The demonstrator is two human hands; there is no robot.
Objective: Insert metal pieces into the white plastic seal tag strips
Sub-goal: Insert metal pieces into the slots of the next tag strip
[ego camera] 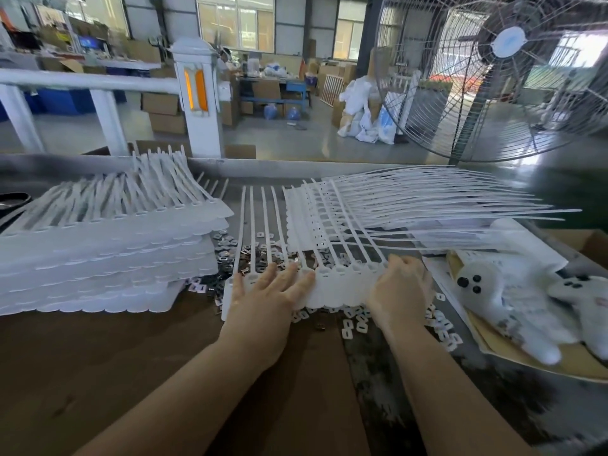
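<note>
Brown tabletop (131,350) at frame centre held a light, floppy strip (332,287); left hand (263,301) pressed flat-fingered, right hand (399,284) pinched its edge.

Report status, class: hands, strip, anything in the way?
Left hand flat on strip. Right hand curled at strip's right end. Loose metal pieces scattered around.

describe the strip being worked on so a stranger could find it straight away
Start at the tall stack of white plastic seal tag strips on the left. Just right of it, one white strip lies alone under both hands, its thin tails pointing away, over scattered metal pieces.
</note>
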